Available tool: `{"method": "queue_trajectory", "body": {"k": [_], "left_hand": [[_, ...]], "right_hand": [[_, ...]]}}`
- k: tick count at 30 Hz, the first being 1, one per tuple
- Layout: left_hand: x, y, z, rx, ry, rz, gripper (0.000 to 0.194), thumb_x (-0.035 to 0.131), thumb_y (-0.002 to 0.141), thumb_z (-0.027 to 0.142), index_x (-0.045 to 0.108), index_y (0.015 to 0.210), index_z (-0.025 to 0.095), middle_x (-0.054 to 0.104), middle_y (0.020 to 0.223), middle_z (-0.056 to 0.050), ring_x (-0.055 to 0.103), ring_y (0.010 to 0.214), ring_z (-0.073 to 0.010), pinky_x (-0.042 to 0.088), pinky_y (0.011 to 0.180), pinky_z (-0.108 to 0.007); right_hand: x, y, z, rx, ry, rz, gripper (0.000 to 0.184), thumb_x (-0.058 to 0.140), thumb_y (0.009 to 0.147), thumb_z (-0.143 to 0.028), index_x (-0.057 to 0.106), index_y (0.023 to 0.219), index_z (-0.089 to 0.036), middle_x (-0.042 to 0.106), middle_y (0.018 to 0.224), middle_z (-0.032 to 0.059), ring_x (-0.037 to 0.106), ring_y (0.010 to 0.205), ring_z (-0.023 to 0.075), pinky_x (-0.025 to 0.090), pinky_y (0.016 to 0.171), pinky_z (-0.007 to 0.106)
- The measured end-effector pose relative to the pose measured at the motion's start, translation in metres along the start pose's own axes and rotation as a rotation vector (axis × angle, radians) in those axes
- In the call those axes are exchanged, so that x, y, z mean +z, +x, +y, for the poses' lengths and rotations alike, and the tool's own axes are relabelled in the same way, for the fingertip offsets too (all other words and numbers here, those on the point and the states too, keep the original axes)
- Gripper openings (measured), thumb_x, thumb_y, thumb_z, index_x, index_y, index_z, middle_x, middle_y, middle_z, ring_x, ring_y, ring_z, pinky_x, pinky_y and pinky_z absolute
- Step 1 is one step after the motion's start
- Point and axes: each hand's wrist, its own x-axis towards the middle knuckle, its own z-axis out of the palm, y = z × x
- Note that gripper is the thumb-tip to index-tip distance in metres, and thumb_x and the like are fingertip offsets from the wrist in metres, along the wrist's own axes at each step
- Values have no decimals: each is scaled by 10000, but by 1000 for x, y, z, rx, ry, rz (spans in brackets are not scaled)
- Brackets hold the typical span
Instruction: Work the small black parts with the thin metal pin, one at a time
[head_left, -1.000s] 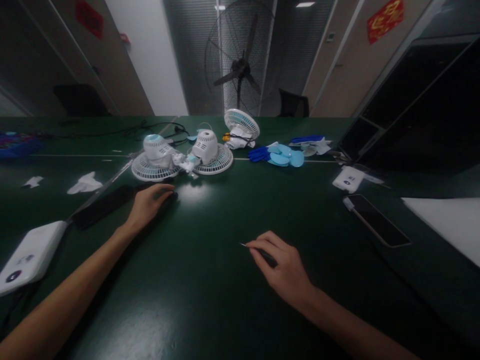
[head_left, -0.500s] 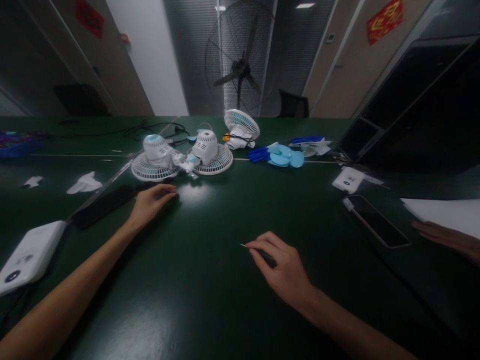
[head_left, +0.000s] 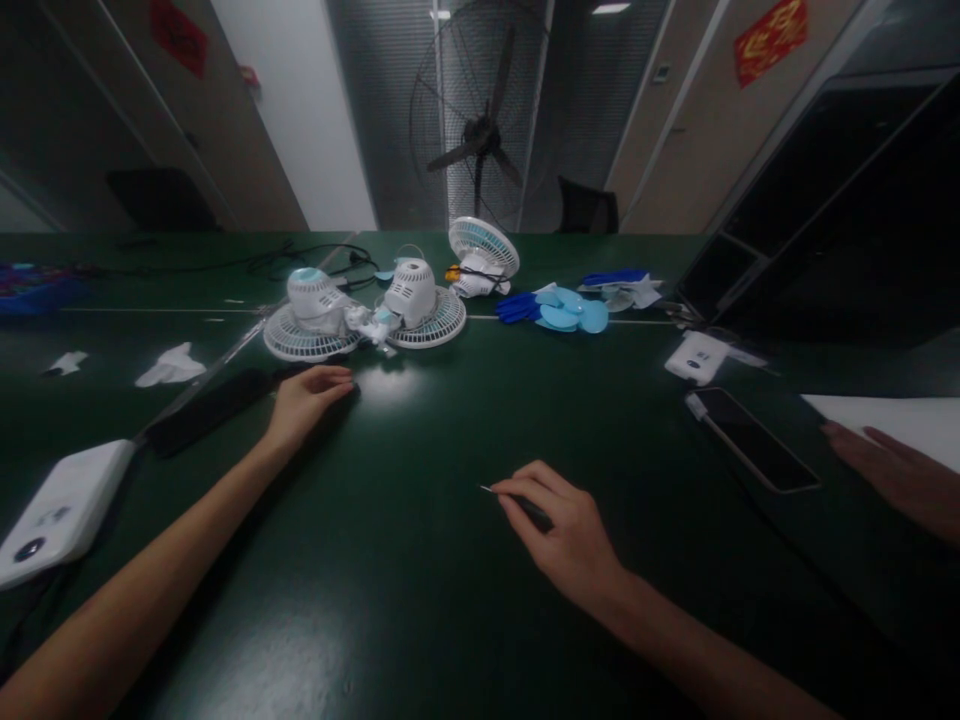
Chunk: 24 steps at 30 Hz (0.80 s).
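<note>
My left hand (head_left: 309, 402) rests on the dark green table (head_left: 420, 610), just in front of the small white fans. Its thumb and fingertips are pinched together; a small dark spot shows at the tips, too unclear to name. Lower and to the right, my right hand (head_left: 566, 520) is closed around a slim metal-tipped tool (head_left: 486, 488). Its thin silver tip points left, and part of a dark handle shows under the fingers. Nearest the left hand are a fan lying face down (head_left: 311, 315), a second face-down fan (head_left: 412, 305) and a black slab-shaped object (head_left: 206, 410).
Behind stand a tilted fan (head_left: 484, 258), blue fan blades (head_left: 566, 310) and blue gloves (head_left: 517, 307). To the right lie a phone (head_left: 754, 440), a white power bank (head_left: 696, 357) and white paper (head_left: 900, 415) under another person's hand (head_left: 896, 480). Another white power bank (head_left: 71, 510) lies left.
The other person's hand at the right has come further into view over the paper's edge. Both of my hands stay almost where they were, with the same grips.
</note>
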Motion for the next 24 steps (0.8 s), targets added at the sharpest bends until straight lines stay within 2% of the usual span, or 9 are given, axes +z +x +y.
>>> {"method": "queue_trajectory", "body": {"k": [3,7,9,16,20,22,24], "left_hand": [[2,1,-2,-49,-25,29,569,928,629,490,792,1067,153,817,1048,-120,770,1010,-299,602,939,-394],[-1,-2,-2,58,222,83,370,845,754,492,844,1016,231,829,1038,-62,772,1009,-300,575,990,-395],[-3,-3,-2,74,276,91,330,822,781,487,855,1008,250,832,1037,-49,769,1025,-306,564,1013,-397],[-2,5,-2,-126,-102,43,515,937,600,378,810,1044,149,821,1031,-120,766,1014,-297,588,964,-405],[-2,4,4,-131,-113,26,543,942,594,377,794,1058,136,807,1061,-126,749,1057,-304,568,1004,-423],[-2,0,7,-117,-77,-26,550,931,642,411,785,1100,143,801,1073,-118,745,1057,-298,562,1010,-426],[4,-9,14,-91,-57,-160,538,909,708,438,773,1146,155,796,1057,-104,747,1025,-282,568,989,-424]], "right_hand": [[0,0,0,-6,-20,17,214,587,1038,-172,756,1158,-227,679,1063,54,678,852,171,599,745,301],[1,0,0,-7,-37,2,215,594,1037,-165,751,1170,-226,684,1077,51,689,855,168,598,723,286],[1,0,0,-14,-46,7,215,598,1034,-159,750,1169,-228,688,1081,48,694,853,164,596,719,278],[0,-1,-1,-10,-58,6,215,614,1022,-153,757,1157,-239,691,1076,43,691,834,160,591,714,276],[0,-1,-1,-10,-26,6,215,604,1032,-165,758,1162,-239,686,1066,45,683,837,163,588,712,277],[1,0,-1,-8,-23,-4,220,603,1033,-161,756,1169,-240,684,1066,45,681,842,163,586,726,279],[1,0,-1,-7,-29,-5,216,606,1028,-154,757,1158,-238,684,1060,42,677,828,159,580,725,279]]}}
